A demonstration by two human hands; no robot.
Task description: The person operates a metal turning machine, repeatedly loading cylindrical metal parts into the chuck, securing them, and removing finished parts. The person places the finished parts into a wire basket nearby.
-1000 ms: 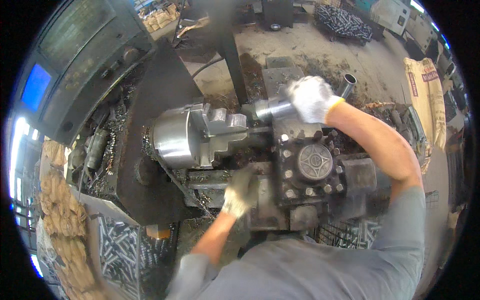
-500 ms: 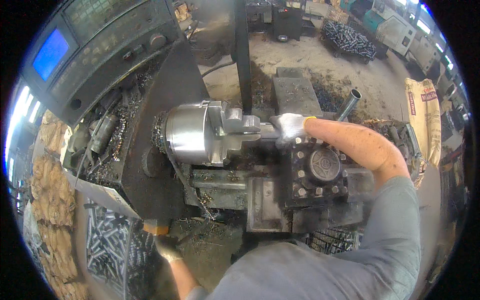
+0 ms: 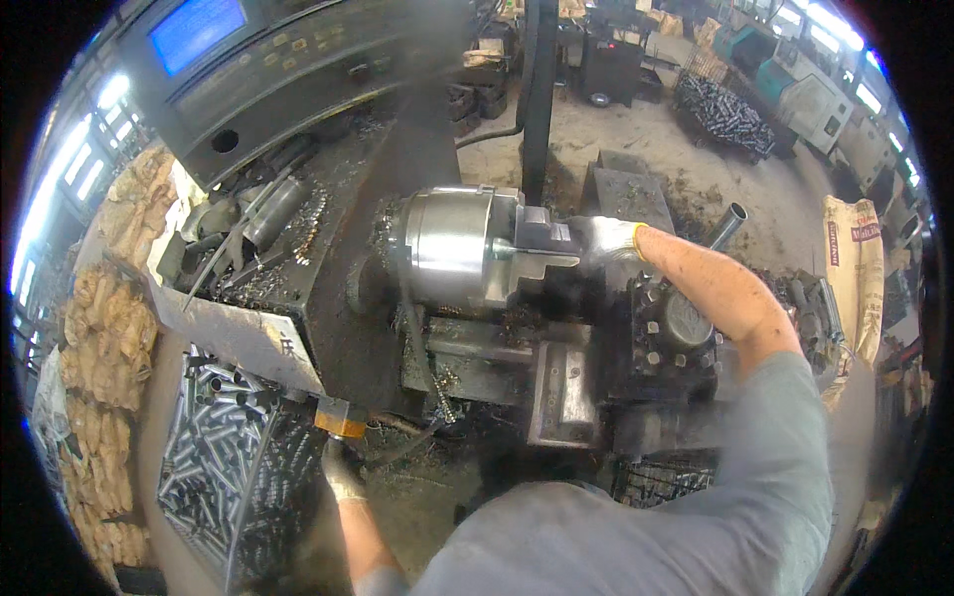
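My right hand point(image 3: 608, 238), in a white glove with a yellow cuff edge, is closed at the jaw end of the lathe chuck point(image 3: 449, 243). Its fingertips are partly hidden beside the stepped steel jaws point(image 3: 545, 238), so what lies in them does not show clearly. Just below that hand stands the dark, bolted tool post point(image 3: 686, 316). Low on the left, my gloved left hand point(image 3: 340, 475) reaches up to a small orange-fronted block point(image 3: 340, 419) under the headstock. Its fingers are blurred and partly hidden.
A control panel with a blue screen point(image 3: 197, 32) is at upper left. Metal tubes fill a bin point(image 3: 214, 437) at lower left, beside stacked brown sacks point(image 3: 109, 328). An upright tube point(image 3: 728, 226) rises behind my right forearm. A paper sack point(image 3: 853, 283) stands at far right.
The view has shifted, so the machine appears farther right. My right hand sits closer against the chuck jaws; the grey metal piece seen between them before is now hardly visible. My left hand stays by the orange-fronted block.
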